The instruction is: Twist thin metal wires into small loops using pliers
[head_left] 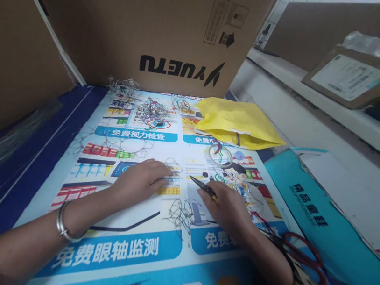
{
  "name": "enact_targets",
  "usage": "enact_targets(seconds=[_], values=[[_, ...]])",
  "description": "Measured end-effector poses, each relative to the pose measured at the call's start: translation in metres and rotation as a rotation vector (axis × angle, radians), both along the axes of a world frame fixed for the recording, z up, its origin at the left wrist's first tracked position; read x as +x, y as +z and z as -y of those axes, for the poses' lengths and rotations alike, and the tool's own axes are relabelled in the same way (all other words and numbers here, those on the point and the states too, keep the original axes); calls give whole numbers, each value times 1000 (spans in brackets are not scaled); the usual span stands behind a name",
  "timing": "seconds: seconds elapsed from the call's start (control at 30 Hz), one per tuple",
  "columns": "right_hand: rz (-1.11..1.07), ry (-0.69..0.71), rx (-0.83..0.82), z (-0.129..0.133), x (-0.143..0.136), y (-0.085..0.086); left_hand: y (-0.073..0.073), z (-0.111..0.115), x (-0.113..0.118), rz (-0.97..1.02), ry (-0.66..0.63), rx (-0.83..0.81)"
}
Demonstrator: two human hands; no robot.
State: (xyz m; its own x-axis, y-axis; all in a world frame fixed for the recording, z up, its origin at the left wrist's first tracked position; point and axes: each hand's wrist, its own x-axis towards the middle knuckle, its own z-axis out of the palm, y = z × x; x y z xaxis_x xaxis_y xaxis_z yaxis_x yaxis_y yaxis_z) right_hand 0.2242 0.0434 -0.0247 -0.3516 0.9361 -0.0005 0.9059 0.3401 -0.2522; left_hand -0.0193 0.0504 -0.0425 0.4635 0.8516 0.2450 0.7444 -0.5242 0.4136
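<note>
My right hand [228, 207] is closed around slim dark-jawed needle-nose pliers [203, 186], whose points face left toward my other hand. A bit of yellow handle shows between the fingers. My left hand [142, 178] is closed in a pinch, with a loop of thin wire [176, 168] at its fingertips. Between and below the hands lies a tangle of bent thin wire [181, 214]. Beyond the pliers, a small clear round dish [220, 163] has purple and green strands at its rim. Looser thin wires [119, 144] spread beyond my left hand.
Clumps of coloured wire [154, 109] and silvery wire [123, 86] lie at the back, beside a yellow bag [238, 121]. Red-handled scissors [308, 258] rest by my right forearm. A large cardboard box [122, 20] walls the back; a teal box [323, 222] stands right.
</note>
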Motion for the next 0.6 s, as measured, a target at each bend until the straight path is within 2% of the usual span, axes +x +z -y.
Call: enact_targets(seconds=[0.2, 0.4, 0.6], values=[[8, -23, -22, 0, -1, 1, 2, 1, 6, -77, -140, 63], [19, -7, 9, 0, 0, -3, -1, -2, 7, -124, -142, 33], [27, 3, 4, 2, -1, 0, -4, -6, 7, -134, -148, 12]])
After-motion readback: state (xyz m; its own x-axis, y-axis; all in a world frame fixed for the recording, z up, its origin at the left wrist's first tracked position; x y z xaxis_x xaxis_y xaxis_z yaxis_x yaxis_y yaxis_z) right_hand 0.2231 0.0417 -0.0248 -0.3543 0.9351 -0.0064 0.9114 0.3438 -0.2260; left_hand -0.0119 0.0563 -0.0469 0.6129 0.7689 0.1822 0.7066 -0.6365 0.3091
